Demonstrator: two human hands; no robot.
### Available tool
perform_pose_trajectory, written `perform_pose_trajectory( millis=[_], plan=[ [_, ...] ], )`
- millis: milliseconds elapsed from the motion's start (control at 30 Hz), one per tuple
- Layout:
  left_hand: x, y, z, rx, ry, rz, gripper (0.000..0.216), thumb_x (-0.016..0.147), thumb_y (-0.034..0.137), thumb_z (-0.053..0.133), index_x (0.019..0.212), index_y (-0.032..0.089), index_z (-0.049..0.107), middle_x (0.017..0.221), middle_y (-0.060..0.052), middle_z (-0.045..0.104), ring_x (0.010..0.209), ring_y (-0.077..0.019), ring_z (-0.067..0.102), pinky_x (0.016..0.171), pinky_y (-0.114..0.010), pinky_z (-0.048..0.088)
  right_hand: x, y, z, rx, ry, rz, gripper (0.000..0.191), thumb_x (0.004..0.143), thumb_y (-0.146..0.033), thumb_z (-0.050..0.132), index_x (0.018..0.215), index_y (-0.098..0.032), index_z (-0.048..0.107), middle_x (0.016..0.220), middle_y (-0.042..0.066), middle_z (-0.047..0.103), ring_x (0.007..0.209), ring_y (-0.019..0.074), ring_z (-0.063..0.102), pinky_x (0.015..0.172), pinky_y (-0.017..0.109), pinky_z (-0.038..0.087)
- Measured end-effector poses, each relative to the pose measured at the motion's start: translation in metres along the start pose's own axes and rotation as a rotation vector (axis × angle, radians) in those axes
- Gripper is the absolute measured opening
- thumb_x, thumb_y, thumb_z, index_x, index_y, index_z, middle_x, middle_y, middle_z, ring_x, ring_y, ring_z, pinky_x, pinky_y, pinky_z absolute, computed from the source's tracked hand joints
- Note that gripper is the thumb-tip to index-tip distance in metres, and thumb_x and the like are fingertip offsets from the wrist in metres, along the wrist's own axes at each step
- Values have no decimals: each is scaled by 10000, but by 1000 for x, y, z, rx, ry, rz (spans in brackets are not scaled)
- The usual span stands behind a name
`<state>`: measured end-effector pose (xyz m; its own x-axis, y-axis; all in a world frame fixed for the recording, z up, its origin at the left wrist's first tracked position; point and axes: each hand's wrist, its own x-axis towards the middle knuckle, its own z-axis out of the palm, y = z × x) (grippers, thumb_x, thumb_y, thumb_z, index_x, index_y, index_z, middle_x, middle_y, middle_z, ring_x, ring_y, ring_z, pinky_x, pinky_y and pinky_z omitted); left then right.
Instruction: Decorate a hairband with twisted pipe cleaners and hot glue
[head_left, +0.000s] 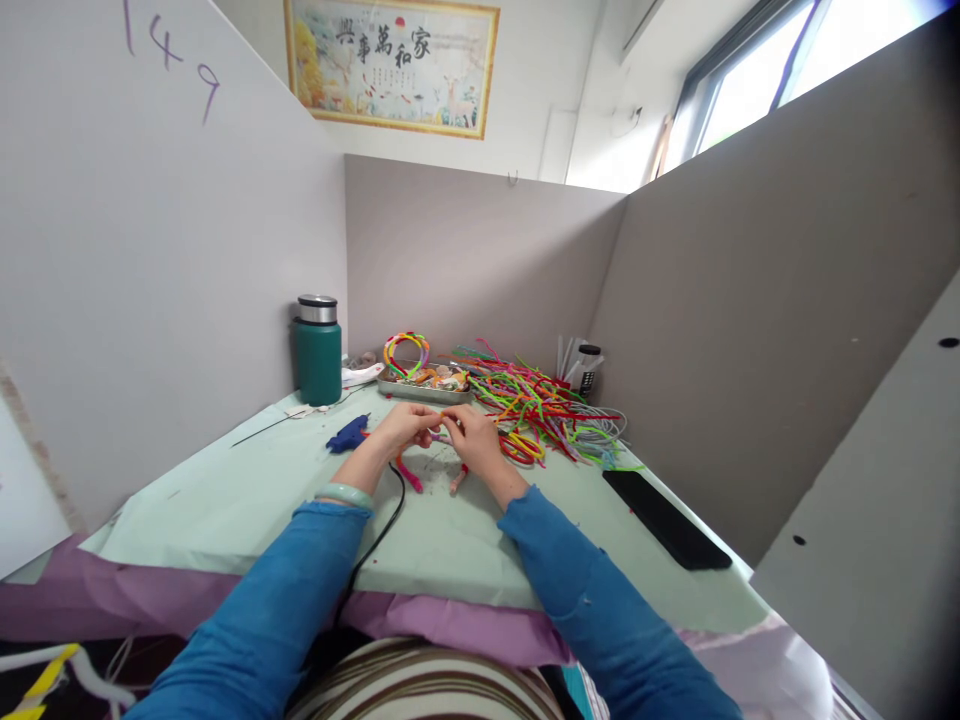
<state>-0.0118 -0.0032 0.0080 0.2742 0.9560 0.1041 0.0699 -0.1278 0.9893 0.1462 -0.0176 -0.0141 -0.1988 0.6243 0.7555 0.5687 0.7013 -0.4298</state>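
My left hand [401, 428] and my right hand [471, 437] meet over the middle of the pale green table [225, 490], fingers pinched together on a pink pipe cleaner [409, 473] whose ends hang down toward me, one pink, one peach [457, 482]. Both wrists come out of blue sleeves, and a pale green bangle [345, 493] circles the left one. A blue glue gun [347, 434] lies just left of my left hand, its black cord [379, 535] running back under my left arm.
A heap of bright pipe cleaners [551, 412] lies right of my hands. Behind are a metal tray [424, 385] with a multicoloured ring [406, 352], and a green flask [317, 352] at the left. A black phone [665, 518] rests at the right. Grey partitions enclose the table.
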Motion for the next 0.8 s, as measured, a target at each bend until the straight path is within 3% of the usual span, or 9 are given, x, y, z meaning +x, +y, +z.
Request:
perform_pose_trajectory(
  millis=[167, 333, 600, 800],
  plan=[
    [-2, 1, -4, 34, -25, 2, 265, 611, 344, 723, 642, 114, 596, 469, 4, 535, 406, -84, 489, 430, -209, 350, 0, 2, -6, -71, -86, -62, 186, 862, -298, 508, 960, -254, 659, 947, 55, 634, 822, 179, 564, 747, 275, 401],
    [-3, 2, -7, 12, -72, -2, 253, 594, 321, 734, 643, 107, 609, 496, 0, 550, 403, -77, 478, 427, -213, 351, 1, 7, -7, 40, -116, -115, 185, 868, -288, 499, 916, -251, 673, 897, 40, 642, 785, 168, 563, 734, 272, 402],
    [-1, 0, -6, -142, -74, -30, 241, 596, 281, 757, 684, 105, 617, 526, 5, 559, 414, -64, 472, 450, -217, 390, 2, 2, -4, 134, -42, -72, 186, 855, -277, 514, 929, -252, 683, 929, 41, 661, 835, 176, 584, 763, 284, 418],
    [1, 0, -3, -108, -24, -34, 280, 593, 300, 758, 744, 90, 650, 655, -38, 638, 427, -64, 487, 458, -227, 404, 5, 4, -1, 138, 36, 40, 168, 825, -271, 535, 881, -206, 680, 855, 34, 670, 779, 163, 589, 716, 269, 429]
  ],
)
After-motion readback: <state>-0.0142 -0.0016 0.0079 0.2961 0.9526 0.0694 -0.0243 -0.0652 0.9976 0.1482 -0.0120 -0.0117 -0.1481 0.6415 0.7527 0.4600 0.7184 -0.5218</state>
